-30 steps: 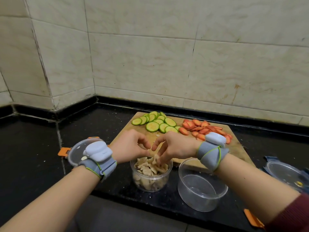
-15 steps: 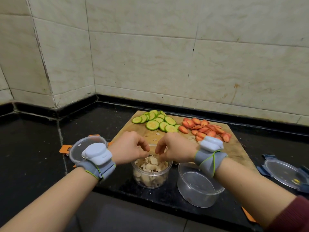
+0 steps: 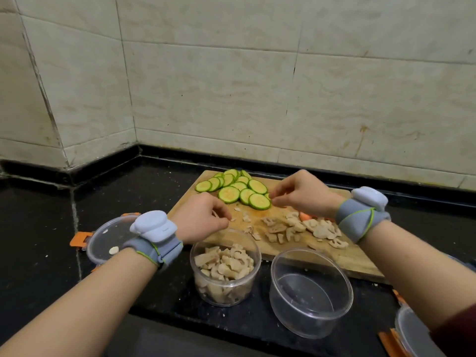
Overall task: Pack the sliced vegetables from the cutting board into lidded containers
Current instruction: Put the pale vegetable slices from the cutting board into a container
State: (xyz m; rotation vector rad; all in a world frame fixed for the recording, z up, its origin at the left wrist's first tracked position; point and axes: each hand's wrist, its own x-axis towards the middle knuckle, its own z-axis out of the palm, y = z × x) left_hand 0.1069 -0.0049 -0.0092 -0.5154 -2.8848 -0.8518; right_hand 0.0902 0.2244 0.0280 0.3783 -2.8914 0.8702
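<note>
A wooden cutting board (image 3: 350,258) carries green zucchini slices (image 3: 231,194) at its far left and a pile of pale slices (image 3: 304,228) near its front. A bit of orange carrot (image 3: 305,216) shows behind my right wrist. A clear round container (image 3: 225,266) in front of the board is filled with pale slices. An empty clear container (image 3: 309,292) stands to its right. My left hand (image 3: 203,217) hovers over the board's near left corner, fingers curled, nothing seen in it. My right hand (image 3: 301,193) hovers with its fingertips at the nearest zucchini slice.
A clear lid with orange clips (image 3: 108,238) lies on the black counter (image 3: 38,228) left of my left wrist, with two pale bits on it. Another lid (image 3: 412,328) sits at the bottom right edge. A tiled wall corner closes the back and left.
Both hands have left the top of the filled container and moved out over the board, the right one going farther back to the zucchini. The pale pile on the board now shows.
</note>
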